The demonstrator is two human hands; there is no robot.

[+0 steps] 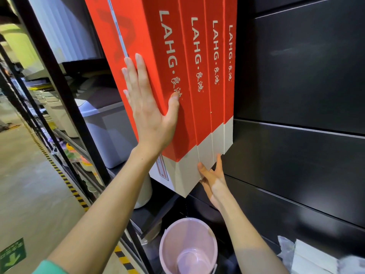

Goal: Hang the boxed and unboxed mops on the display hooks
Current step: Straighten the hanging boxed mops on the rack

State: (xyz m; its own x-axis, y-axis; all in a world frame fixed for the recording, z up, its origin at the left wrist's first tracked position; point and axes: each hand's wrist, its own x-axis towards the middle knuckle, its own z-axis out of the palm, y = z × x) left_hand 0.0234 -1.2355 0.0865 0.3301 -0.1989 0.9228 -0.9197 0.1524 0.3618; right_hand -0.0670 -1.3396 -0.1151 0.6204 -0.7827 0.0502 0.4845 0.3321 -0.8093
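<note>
Several tall red-and-white mop boxes marked LAHG hang side by side against the black slat wall (300, 80). The nearest, leftmost box (158, 62) is the one I hold. My left hand (150, 107) lies flat on its wide red face, with the thumb hooked round its front edge. My right hand (212, 175) reaches up under the white bottom ends of the boxes (205, 155), fingers touching them. The hooks at the top are out of view. No unboxed mop is visible.
A pink bucket (187, 246) stands below the boxes. A black rack upright (65, 99) runs down the left, with grey bins (104, 123) on shelves behind it. White wrapped goods (308, 256) lie at bottom right. A hazard-striped floor line (65, 178) borders the aisle.
</note>
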